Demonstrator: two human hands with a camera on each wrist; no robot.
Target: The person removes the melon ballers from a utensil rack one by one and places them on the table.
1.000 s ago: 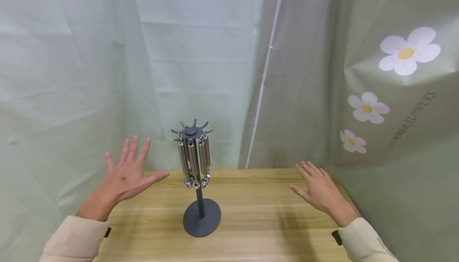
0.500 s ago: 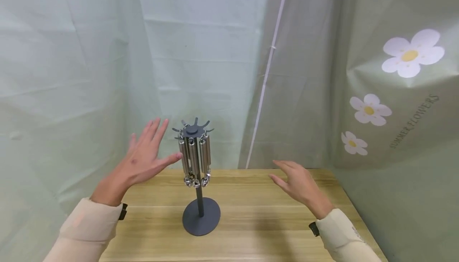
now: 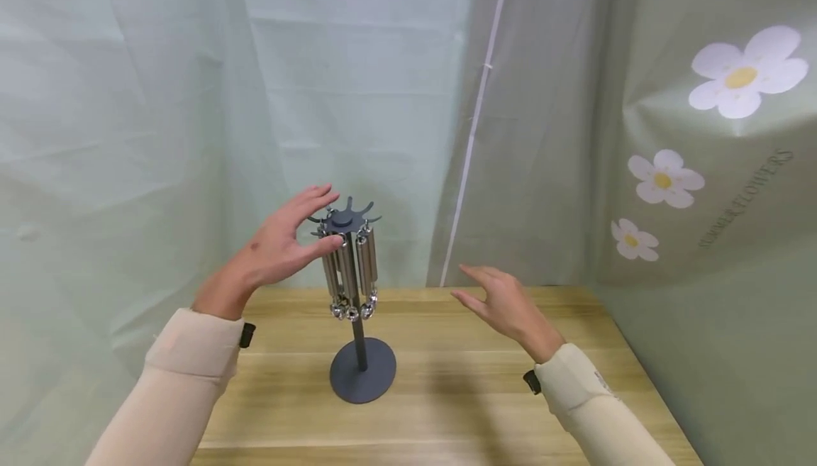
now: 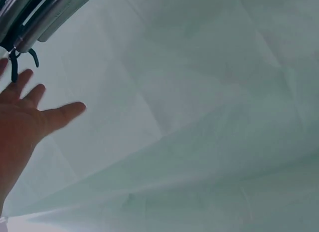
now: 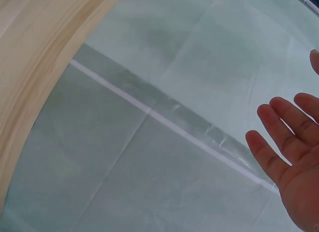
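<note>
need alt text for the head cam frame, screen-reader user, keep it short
A person's left hand, fingers straight, reaches the spoked top of a dark grey stand hung with silver metal tubes, thumb at the tubes' upper ends. The right hand hovers open above the wooden table, apart from the stand. Pale green curtains with white flowers hang behind.

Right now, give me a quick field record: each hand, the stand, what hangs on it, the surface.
left hand: open, fingers at the stand's hooked top, thumb by the tubes; contact cannot be told
right hand: open, in the air right of the stand, holding nothing
stand: dark grey, upright, round base on the table
metal tubes: hang from the top hooks
table: light wood
</note>
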